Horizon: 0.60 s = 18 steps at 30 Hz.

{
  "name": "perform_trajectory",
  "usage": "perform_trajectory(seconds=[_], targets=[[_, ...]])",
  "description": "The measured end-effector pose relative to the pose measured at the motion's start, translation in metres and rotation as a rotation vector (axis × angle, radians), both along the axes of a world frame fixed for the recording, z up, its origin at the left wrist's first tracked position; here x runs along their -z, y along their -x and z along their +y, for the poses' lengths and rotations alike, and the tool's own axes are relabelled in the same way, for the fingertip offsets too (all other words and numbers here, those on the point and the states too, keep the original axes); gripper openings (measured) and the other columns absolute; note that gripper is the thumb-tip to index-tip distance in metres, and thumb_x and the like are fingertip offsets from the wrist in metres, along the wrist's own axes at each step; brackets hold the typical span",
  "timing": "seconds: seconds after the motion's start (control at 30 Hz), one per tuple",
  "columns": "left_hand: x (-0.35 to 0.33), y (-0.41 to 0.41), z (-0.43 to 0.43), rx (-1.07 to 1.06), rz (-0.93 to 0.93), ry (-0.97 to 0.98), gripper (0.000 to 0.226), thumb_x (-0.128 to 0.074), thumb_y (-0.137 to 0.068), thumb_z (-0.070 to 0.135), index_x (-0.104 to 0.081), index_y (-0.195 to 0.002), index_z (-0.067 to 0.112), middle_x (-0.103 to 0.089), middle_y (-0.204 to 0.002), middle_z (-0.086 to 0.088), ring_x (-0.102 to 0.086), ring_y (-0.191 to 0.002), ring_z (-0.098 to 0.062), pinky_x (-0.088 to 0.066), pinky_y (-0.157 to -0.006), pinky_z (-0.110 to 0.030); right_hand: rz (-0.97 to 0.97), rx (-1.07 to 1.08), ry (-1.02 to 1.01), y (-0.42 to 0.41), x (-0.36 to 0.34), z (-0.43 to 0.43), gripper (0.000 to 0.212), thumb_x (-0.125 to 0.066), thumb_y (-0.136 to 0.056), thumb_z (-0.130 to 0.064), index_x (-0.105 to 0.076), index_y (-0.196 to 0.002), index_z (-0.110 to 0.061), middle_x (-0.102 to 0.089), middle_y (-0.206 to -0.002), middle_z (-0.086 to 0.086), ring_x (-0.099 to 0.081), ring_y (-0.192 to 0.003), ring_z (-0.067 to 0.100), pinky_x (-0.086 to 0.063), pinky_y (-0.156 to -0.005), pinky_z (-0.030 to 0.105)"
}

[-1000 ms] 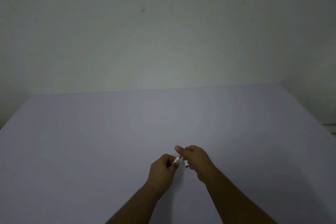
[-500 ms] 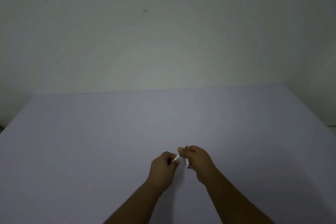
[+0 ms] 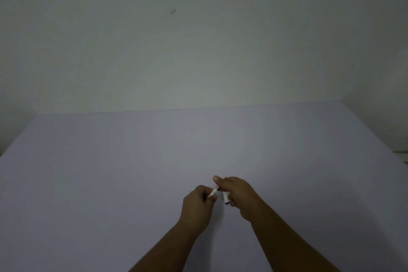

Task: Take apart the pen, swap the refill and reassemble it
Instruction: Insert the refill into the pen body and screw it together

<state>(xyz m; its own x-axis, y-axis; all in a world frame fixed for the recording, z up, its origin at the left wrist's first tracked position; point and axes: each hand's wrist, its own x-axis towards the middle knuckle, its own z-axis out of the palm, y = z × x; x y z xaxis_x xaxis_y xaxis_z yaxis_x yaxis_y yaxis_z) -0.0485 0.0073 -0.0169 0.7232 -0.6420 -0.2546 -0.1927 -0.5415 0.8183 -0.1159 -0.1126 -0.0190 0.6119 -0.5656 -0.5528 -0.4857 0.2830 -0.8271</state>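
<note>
My left hand [image 3: 197,204] is closed around a white pen barrel [image 3: 213,192], whose short visible end points up and right toward the other hand. My right hand [image 3: 237,192] pinches the thin tip end of that pen between thumb and forefinger. A second white pen piece [image 3: 226,198] with a dark lower end hangs down from the right hand's fingers. Both hands are held close together just above the lavender table [image 3: 132,172]. Most of the pen is hidden inside the fists.
The lavender table ends at a pale wall [image 3: 198,51] at the back. Its right edge [image 3: 375,137] runs diagonally, with a pale ledge [image 3: 403,155] beyond it.
The hands stay together in nearly the same spot. The thin dark tip that stuck up above the right thumb half a second ago is now hidden by the fingers.
</note>
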Motion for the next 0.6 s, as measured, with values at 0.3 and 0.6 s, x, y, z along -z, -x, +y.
perform_trajectory(seconds=[0.3,0.6], targets=[[-0.001,-0.002,-0.004,0.015,-0.052,0.001,0.009,-0.055,-0.091,0.019,-0.063,-0.092,0.016,-0.058,-0.077,0.011,-0.051,-0.066,0.002,-0.035,-0.054,-0.009,-0.029,0.070,-0.030,-0.002,-0.006,0.002,0.024,-0.069,-0.081,-0.030,-0.061,-0.068,-0.011,-0.057,-0.058,-0.001,-0.049,-0.048,0.010,-0.039,-0.049,0.024],[0.001,0.001,-0.003,0.011,-0.083,0.000,0.011,-0.054,-0.091,0.018,-0.064,-0.093,0.013,-0.055,-0.073,0.014,-0.050,-0.063,0.003,-0.037,-0.050,-0.005,0.022,0.105,0.027,-0.007,-0.003,0.005,0.029,-0.072,-0.078,-0.029,-0.061,-0.060,-0.009,-0.059,-0.058,0.004,-0.050,-0.051,0.015,-0.042,-0.052,0.027]])
